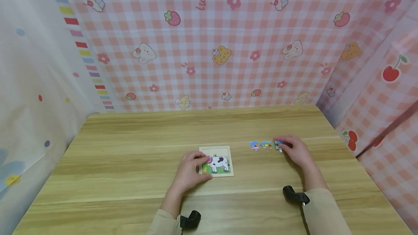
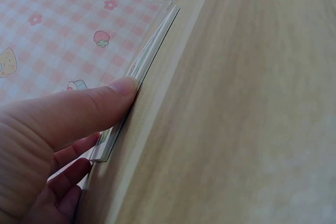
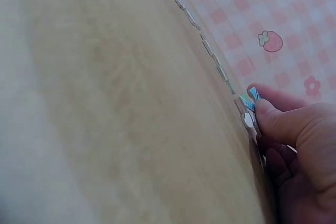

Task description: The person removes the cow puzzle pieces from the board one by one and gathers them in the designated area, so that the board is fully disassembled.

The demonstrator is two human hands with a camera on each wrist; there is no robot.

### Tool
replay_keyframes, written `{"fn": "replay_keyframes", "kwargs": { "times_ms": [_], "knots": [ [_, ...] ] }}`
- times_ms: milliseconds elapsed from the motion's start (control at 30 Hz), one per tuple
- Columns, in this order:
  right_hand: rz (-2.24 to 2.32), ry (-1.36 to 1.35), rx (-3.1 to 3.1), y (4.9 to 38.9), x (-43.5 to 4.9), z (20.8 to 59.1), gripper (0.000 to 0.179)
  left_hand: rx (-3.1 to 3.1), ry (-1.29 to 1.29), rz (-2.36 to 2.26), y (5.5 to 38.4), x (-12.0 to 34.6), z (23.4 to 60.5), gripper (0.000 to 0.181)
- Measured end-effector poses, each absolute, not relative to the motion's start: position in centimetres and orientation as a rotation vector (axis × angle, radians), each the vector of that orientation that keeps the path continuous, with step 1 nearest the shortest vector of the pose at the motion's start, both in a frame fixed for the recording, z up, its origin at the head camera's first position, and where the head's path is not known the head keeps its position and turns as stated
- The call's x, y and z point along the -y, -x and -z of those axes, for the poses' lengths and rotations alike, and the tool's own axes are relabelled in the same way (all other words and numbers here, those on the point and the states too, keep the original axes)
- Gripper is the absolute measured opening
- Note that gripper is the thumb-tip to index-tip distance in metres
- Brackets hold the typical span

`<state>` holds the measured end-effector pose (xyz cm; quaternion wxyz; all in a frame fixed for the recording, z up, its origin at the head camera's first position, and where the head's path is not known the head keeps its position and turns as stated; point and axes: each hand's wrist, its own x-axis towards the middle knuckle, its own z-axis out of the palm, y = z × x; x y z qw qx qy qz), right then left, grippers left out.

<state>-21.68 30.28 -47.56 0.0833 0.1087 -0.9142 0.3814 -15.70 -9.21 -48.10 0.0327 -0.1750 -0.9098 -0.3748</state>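
Note:
A square wooden puzzle board (image 1: pixel 231 168) lies on the table, partly filled with a cow picture (image 1: pixel 220 162); bare wood shows along its top. My left hand (image 1: pixel 189 169) holds the board at its left side, thumb against the near edge, a fingertip over the cow's head. In the left wrist view that thumb (image 2: pixel 123 86) presses the board's edge. Off to the right, my right hand (image 1: pixel 296 151) pinches a small blue-and-green puzzle piece (image 3: pixel 253 94) between thumb and index finger. Two loose puzzle pieces, one bluish (image 1: pixel 254 145) and one green (image 1: pixel 266 145), lie left of it.
The wood-grain table (image 1: pixel 130 162) extends around both hands. Behind it hangs a pink checked curtain (image 1: pixel 196 82), with more cloth at either side. Black camera mounts (image 1: pixel 191 220) sit at both wrists, beside the beige sleeves (image 1: pixel 324 209).

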Motion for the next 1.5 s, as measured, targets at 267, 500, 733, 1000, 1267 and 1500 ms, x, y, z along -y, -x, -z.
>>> {"fn": "replay_keyframes", "kwargs": {
  "times_ms": [267, 500, 733, 1000, 1267, 1500],
  "knots": [
    [-1.062, -0.377, 2.657, 22.2, -30.0, 47.8, 0.017, 2.791, 0.543, 1.162, 15.7, 9.2, 48.1, 0.059],
    [-1.027, -0.370, 2.716, 22.1, -29.9, 47.4, 0.019, 2.789, 0.537, 1.167, 15.7, 9.3, 48.2, 0.059],
    [-1.040, -0.340, 2.727, 22.0, -29.7, 47.4, 0.019, 2.785, 0.530, 1.181, 15.7, 9.3, 48.1, 0.059],
    [-1.071, -0.292, 2.695, 21.9, -29.9, 47.6, 0.019, 2.786, 0.532, 1.183, 15.6, 9.2, 48.1, 0.058],
    [-1.209, -0.169, 2.609, 21.5, -30.2, 47.9, 0.027, 2.794, 0.536, 1.170, 15.7, 9.3, 48.2, 0.058],
    [-1.363, -0.125, 2.492, 21.1, -30.2, 48.1, 0.028, 2.793, 0.533, 1.172, 15.6, 9.3, 48.1, 0.058]
  ]
}}
